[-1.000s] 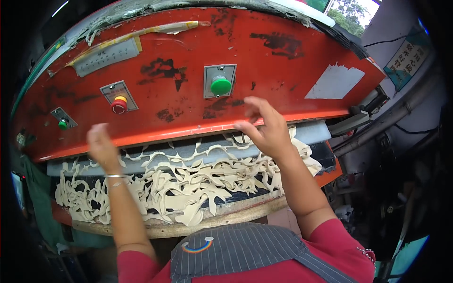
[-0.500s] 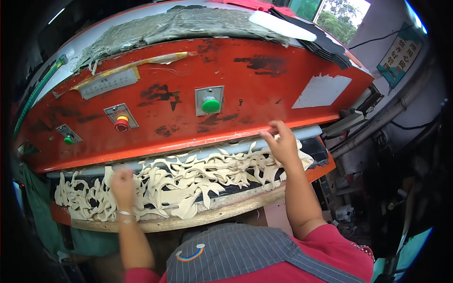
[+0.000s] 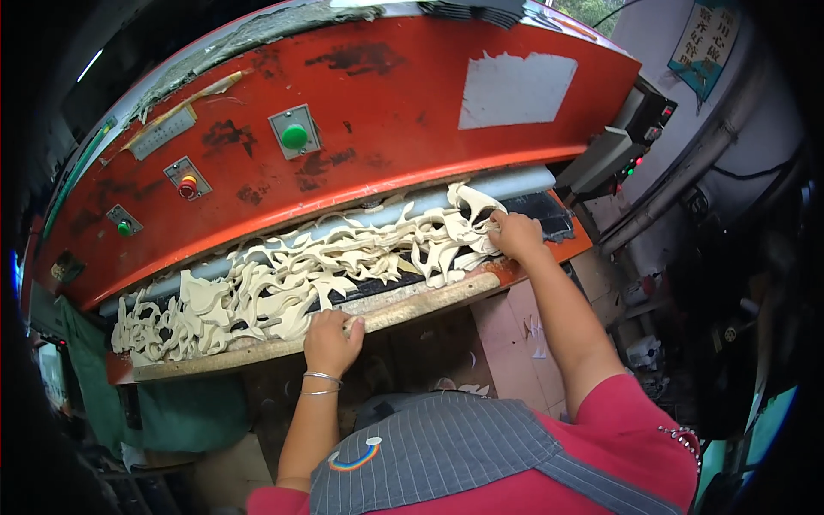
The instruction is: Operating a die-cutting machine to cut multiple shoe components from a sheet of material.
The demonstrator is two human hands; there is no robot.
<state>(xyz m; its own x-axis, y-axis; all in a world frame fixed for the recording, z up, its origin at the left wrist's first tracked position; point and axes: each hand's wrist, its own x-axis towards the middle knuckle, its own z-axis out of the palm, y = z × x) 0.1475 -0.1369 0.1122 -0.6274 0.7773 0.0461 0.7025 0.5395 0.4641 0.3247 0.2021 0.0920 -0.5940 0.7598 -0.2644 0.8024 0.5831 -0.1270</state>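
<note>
A long tangled heap of cream sheet scraps (image 3: 283, 279), thin and curved with cut-out gaps, lies along the black bed (image 3: 378, 290) of a red machine. My right hand (image 3: 518, 233) is at the heap's right end, its fingers closed on the scraps there; the fingertips are partly hidden. My left hand (image 3: 333, 342) rests at the wooden front edge (image 3: 412, 316), below the middle of the heap. Its fingers are curled in, and whatever they hold, if anything, cannot be made out.
The machine's red front (image 3: 386, 112) rises behind the heap, bearing a large green button (image 3: 293, 136), a red button (image 3: 187, 185) and a small green one (image 3: 124, 227). A pale blue-grey bar (image 3: 515, 182) runs beneath it. Green cloth (image 3: 193, 412) hangs at lower left.
My left hand has come off the heap and moved right to the front edge. My right hand has lowered onto the right-end scraps, which have shifted inward. The view has turned rightward.
</note>
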